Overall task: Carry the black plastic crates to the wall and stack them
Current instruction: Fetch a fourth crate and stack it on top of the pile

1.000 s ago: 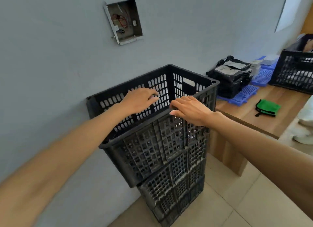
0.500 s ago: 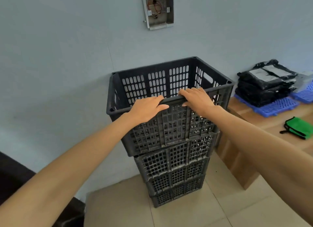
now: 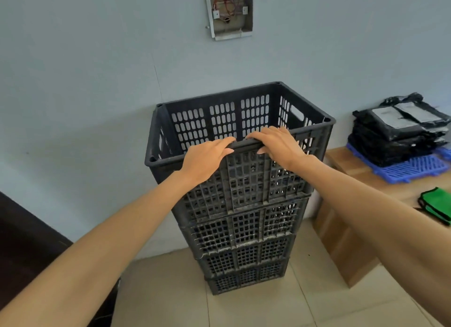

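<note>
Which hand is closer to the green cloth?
Right. The right hand holds the near rim of the top crate on the side toward the green cloth, which lies on the wooden bench. The left hand holds the same rim farther left.

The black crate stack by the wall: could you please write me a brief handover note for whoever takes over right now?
Left hand: grips the near rim of the top crate, thumb on its outer face.
Right hand: grips the same rim, just beside the other hand.
Crates: a stack four high stands on the floor by the wall; the top crate sits level, nested in the one below.
Done: top crate is on the stack.
Left: let go of the rim. Any further crates are out of view.
</note>
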Motion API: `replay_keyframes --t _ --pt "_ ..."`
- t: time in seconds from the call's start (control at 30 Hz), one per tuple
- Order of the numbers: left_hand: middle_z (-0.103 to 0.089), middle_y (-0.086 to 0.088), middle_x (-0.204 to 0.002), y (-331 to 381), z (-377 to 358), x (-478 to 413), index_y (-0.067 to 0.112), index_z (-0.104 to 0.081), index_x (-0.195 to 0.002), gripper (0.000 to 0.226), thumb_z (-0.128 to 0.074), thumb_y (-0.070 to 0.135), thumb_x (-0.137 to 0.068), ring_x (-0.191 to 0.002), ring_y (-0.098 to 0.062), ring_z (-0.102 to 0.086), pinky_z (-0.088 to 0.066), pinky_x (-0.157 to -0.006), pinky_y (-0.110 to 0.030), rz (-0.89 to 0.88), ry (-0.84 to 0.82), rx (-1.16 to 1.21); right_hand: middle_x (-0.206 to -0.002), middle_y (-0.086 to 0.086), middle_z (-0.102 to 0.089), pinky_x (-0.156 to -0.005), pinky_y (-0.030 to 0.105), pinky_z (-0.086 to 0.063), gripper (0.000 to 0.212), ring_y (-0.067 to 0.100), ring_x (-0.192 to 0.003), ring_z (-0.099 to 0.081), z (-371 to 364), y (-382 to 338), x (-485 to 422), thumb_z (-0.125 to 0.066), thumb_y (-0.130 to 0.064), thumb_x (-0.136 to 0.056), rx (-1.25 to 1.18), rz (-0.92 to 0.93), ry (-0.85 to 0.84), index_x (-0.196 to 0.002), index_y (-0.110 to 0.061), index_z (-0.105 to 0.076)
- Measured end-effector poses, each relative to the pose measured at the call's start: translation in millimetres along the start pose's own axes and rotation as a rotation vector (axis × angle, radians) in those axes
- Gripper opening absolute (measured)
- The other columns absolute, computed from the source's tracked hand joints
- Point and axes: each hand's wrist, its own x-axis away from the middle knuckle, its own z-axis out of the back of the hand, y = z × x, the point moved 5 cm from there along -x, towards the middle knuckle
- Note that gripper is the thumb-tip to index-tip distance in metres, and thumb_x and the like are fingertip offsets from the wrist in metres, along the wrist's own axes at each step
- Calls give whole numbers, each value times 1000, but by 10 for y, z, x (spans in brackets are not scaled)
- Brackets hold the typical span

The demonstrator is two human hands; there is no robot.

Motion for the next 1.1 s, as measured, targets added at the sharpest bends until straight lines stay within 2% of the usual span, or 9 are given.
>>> replay_keyframes --t 0.23,0.33,0.47,0.67,0.77,0.83,0.97,1.03,1.1 --pt "-70 7 -108 16 20 75 27 -40 -148 45 -38 38 -104 -79 -16 -69 -48 -42 -32 -52 18 -38 -115 2 -61 -98 42 -39 67 24 -110 -55 -77 16 1 -65 -23 -93 150 33 -9 -151 -29 -31" --pt "-71 5 -112 -54 -28 81 26 -43 -146 45 -36 38 -104 -83 -17 -70 -38 -42 -26 -75 -8 -69 -117 4 -60 -94 41 -42 67 25 -110 -54 -87 -17 -5 -65 -20 -93 176 54 0 -150 -26 -31" --pt "-70 4 -117 -174 -122 99 30 -36 -149 53 -22 46 -100 -85 -21 -71 -54 -50 -37 -104 -76 -86 -113 2 -60 -88 38 -46 67 23 -104 -55 -165 -73 -19 -66 -19 -92 190 120 -6 -148 -27 -31" --pt "-70 2 -112 -151 -117 130 24 -42 -145 55 -16 45 -102 -84 -21 -71 -54 -50 -37 -67 -37 -127 -112 3 -61 -86 38 -45 61 24 -104 -57 -111 -100 0 -61 -38 -94 179 141 -31 -147 -24 -34" --pt "-63 0 -128 -156 -66 165 20 -38 -147 53 -20 44 -104 -106 -22 -66 -57 -69 -45 -56 -138 -37 -108 1 -65 -84 39 -47 59 23 -98 -61 -111 -159 -16 -38 -65 -93 180 123 -35 -129 -20 -48" --pt "-60 -1 -133 -212 -4 208 18 -43 -144 50 -24 43 -105 -116 -21 -59 -54 -85 -45 -18 -207 31 -104 0 -67 -82 39 -46 59 23 -93 -63 -102 -299 -70 -28 -66 -95 171 143 -15 -118 -18 -53" --pt "-69 -1 -101 -865 113 475 17 -68 -101 52 -22 42 -103 -100 -21 -60 -46 -93 -42 180 -87 -20 -112 3 -66 -83 39 -46 55 25 -101 -63 -118 -928 -260 -27 -55 -101 122 312 -3 -127 -14 -53" --pt "-62 -6 -125 -1273 27 642 18 -68 -114 43 -29 34 -103 -124 -26 -50 -38 -106 -43 316 -161 -76 -112 4 -64 -75 38 -46 52 27 -99 -63 -197 -1327 -426 -29 -52 -102 82 365 -76 -129 -13 -49" --pt "-45 -10 -146 -1438 -63 706 17 -62 -129 36 -37 21 -103 -140 -26 -34 -27 -115 -43 439 -225 81 -102 3 -64 -63 38 -46 47 27 -88 -65 -297 -1632 -578 -28 -51 -103 67 393 -129 -123 -12 -47"
